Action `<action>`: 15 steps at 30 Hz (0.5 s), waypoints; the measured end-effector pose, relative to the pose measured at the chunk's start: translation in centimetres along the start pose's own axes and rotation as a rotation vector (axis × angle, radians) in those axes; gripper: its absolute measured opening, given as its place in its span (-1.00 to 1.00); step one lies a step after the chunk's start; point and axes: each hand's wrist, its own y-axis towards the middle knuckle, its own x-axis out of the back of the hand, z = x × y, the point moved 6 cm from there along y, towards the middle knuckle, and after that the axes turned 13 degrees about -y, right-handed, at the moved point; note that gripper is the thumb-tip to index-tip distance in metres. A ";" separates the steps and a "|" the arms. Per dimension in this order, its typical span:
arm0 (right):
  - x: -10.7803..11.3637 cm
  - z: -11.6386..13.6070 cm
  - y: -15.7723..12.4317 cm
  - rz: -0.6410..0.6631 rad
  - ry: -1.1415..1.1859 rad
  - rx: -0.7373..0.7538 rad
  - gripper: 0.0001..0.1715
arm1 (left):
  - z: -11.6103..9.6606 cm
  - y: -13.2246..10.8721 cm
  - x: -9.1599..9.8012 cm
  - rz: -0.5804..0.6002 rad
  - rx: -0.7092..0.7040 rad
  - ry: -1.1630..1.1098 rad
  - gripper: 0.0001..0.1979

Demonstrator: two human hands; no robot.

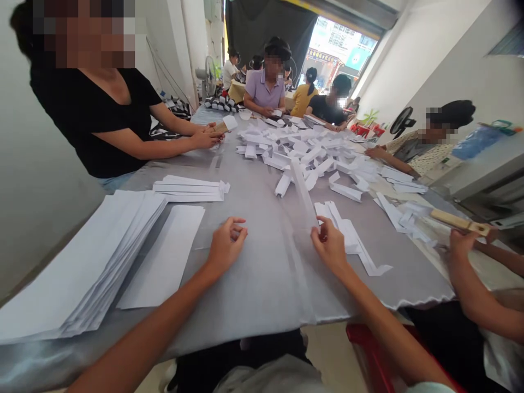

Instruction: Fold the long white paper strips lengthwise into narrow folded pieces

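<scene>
My right hand (329, 243) pinches the lower end of a long white paper strip (304, 192), which rises from my fingers across the grey table cover (262, 289). Just beside that hand lie loose folded white paper pieces (347, 234). My left hand (226, 245) hovers over the cover with its fingers curled together, and I see nothing in them. Nearest to it, on the left, is a single flat white sheet (164, 256), next to a thick stack of long white sheets (85, 262). Beyond them lies a small pile of folded strips (188, 188).
A large heap of folded white paper (298, 150) fills the table's middle. Several people sit around the table. A co-worker's hands (462, 240) at my right hold a wooden strip (458, 221). A red stool (372, 349) stands below the near edge.
</scene>
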 end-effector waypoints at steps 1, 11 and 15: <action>1.0 -0.7 -0.2 -0.040 -0.075 0.004 -0.56 | 0.0 -0.1 -0.1 0.006 -0.007 0.019 -0.70; -0.2 -1.0 -4.5 -0.020 -0.390 0.181 -0.51 | -2.5 0.0 1.6 -0.080 -0.174 0.293 -0.77; -2.2 -0.6 -5.1 0.066 -0.308 0.314 -0.61 | -3.8 -0.5 3.1 -0.091 -0.189 0.531 -0.73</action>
